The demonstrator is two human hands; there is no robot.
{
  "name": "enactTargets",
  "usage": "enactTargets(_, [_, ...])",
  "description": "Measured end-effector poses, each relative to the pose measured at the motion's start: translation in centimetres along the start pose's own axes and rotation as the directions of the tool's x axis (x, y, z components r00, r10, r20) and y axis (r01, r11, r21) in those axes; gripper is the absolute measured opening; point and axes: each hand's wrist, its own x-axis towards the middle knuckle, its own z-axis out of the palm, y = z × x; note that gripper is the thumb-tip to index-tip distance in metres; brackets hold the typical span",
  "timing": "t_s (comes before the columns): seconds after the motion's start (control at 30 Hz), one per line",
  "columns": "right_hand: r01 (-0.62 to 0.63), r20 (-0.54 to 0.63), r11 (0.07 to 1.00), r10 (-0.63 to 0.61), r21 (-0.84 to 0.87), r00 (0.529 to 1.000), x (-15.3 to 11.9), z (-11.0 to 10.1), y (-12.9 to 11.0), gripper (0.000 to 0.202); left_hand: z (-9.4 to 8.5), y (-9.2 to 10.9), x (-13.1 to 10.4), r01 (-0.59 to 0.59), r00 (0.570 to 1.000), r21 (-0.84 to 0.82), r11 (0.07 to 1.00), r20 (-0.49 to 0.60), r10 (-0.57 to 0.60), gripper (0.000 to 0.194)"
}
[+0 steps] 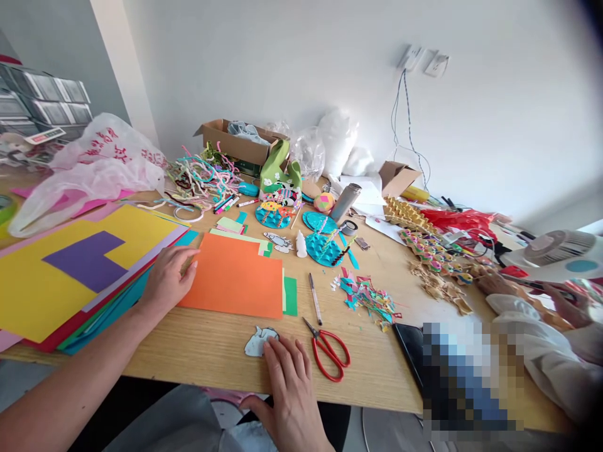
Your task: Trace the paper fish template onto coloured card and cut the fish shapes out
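My left hand [170, 279] rests at the left edge of an orange sheet of paper [238, 276], fingers loosely stretched and thumb apart, touching the sheet. Green and pale sheets stick out from under the orange one. Near the table's front edge, my right hand [289, 383] lies with its fingers extended, the fingertips on the edge of a pale blue fish-shaped paper cutout [257, 342]. Just right of that hand lie red-handled scissors [332, 355], blades pointing away. A pen [315, 298] lies beyond them.
Coloured paper [28, 282] is stacked at left. Paper scraps [370, 298], a white bottle [301, 243], blue decorated discs [325, 248] and a grey flask [346, 201] stand further back. At right are a phone [409, 351], a fan [560, 254] and another person's sleeve [532, 339].
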Motion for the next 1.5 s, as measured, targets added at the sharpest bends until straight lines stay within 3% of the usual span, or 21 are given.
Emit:
enactTargets(0.1, [0.018,0.003,1.0,-0.018,-0.025,1.0,0.1,-0.1,0.1,0.081,0.0,0.1,0.1,0.025,1.0,-0.015,1.0,0.004,-0.025,0.02])
enactTargets(0.27, [0.044,-0.061,0.999,-0.045,-0.012,0.997,0.0,0.1,0.1,0.055,0.0,-0.1,0.0,0.053,0.999,-0.021,0.998,0.008,-0.053,0.02])
enactTargets(0.43, [0.085,-0.068,0.995,-0.088,-0.049,0.994,-0.3,0.2,0.2,0.057,-0.2,0.3,0.1,0.102,0.995,-0.045,0.994,0.008,-0.102,0.02])
enactTargets(0.7, [0.18,-0.139,0.982,-0.185,-0.052,0.973,-0.2,0.6,0.6,0.038,-1.3,-0.2,0.3,0.22,0.953,-0.13,0.967,-0.182,-0.241,0.019])
enactTargets(0.83, [0.198,-0.191,0.98,-0.201,-0.036,0.961,-0.2,0.7,0.6,0.028,-1.5,-0.6,0.2,0.256,0.938,-0.146,0.956,-0.202,-0.282,0.02])
enactTargets(1.03, [0.144,-0.101,0.987,-0.151,-0.077,0.983,0.0,0.1,0.3,0.052,-1.4,-0.4,0.1,0.255,0.945,-0.153,0.955,-0.17,-0.28,0.021])
enactTargets(1.5, [0.164,-0.24,0.985,-0.147,0.051,0.96,-0.1,-0.2,-0.6,0.014,-1.3,-0.1,0.2,0.226,0.959,-0.129,0.966,-0.142,-0.244,0.018])
